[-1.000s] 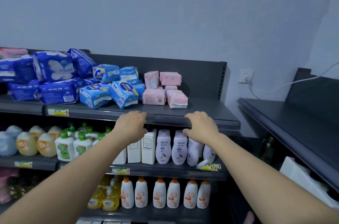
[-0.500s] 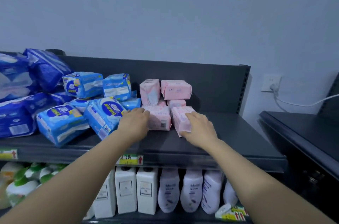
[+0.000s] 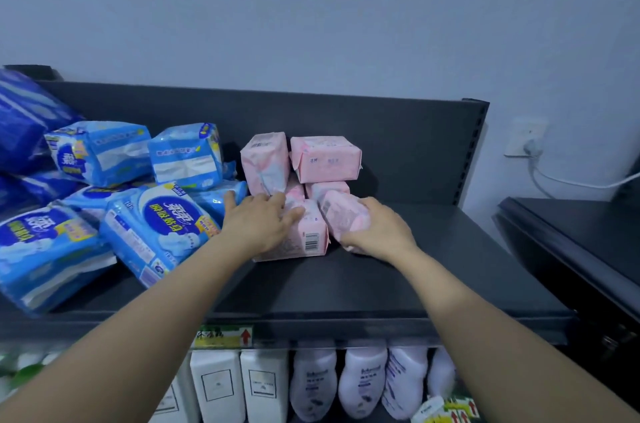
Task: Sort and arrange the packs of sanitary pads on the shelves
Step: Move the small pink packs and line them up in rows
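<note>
Several pink packs of sanitary pads are heaped in the middle of the dark top shelf [image 3: 398,287]. My left hand [image 3: 258,220] lies with spread fingers on the front left pink pack [image 3: 304,235]. My right hand [image 3: 377,232] grips the front right pink pack [image 3: 341,213], fingers curled round its near end. Behind them an upright pink pack [image 3: 265,162] and a flat pink pack [image 3: 325,159] sit on top of others. Light blue packs [image 3: 156,228] lie jumbled to the left, with dark blue packs [image 3: 24,117] at the far left.
The shelf's right half is bare up to its end post [image 3: 472,152]. A second dark shelf unit [image 3: 571,232] stands to the right. A wall socket with a white cable [image 3: 526,142] is behind it. White and lilac bottles [image 3: 311,384] fill the shelf below.
I have come closer to the shelf. Both hands moved from its front edge up onto the pink packs; the left now lies on one and the right has closed round another.
</note>
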`<state>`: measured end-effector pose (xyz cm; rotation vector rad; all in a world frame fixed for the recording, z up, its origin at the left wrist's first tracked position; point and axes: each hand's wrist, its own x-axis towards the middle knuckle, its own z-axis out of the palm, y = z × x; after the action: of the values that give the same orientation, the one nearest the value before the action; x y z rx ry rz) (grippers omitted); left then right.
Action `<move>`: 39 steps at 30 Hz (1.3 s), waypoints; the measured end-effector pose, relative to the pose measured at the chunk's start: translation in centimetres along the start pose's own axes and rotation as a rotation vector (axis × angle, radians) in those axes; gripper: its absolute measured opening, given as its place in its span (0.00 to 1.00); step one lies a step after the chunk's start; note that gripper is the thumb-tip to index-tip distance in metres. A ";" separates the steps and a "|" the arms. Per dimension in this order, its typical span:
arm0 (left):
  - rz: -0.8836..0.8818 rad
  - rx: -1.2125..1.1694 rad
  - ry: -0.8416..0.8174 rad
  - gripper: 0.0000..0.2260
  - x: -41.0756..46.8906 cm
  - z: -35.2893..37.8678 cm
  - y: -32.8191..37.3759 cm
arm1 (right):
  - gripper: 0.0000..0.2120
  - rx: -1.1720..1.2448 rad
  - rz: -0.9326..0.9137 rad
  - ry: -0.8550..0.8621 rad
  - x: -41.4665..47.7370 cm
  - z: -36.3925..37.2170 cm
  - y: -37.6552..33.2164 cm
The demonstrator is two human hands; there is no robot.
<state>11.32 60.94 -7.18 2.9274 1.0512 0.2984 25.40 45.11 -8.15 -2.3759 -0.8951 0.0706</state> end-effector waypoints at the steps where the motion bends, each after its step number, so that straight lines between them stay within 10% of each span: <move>1: -0.001 -0.021 -0.014 0.20 -0.1 -0.1 0.0 | 0.29 0.177 0.070 -0.007 0.2 -0.5 0.0; 5: 0.035 -0.073 -0.002 0.15 -0.5 -0.8 0.9 | 0.26 0.781 0.311 -0.194 0.1 -2.6 0.6; 9: -0.017 -0.256 0.019 0.33 -1.1 -1.3 1.0 | 0.15 0.889 0.335 -0.201 -0.3 -3.1 2.7; 14: -0.085 -0.447 0.019 0.34 -3.0 -1.3 0.8 | 0.16 0.740 0.224 0.131 -0.9 -2.2 2.8; 22: -0.081 -0.837 -0.029 0.59 -5.2 0.1 0.5 | 0.39 0.105 -0.027 0.138 -2.5 -2.5 2.4; 28: -0.138 -1.116 -0.034 0.44 -5.9 0.1 1.2 | 0.13 1.074 0.362 -0.144 -2.6 -4.0 3.5; 39: -0.295 -1.258 0.004 0.31 -8.0 -0.7 3.4 | 0.18 1.239 0.254 -0.229 -4.6 -5.4 5.6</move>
<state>7.31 53.24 -7.58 1.6361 0.8022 0.6437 26.40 36.17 -7.45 -1.2866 -0.3990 0.7671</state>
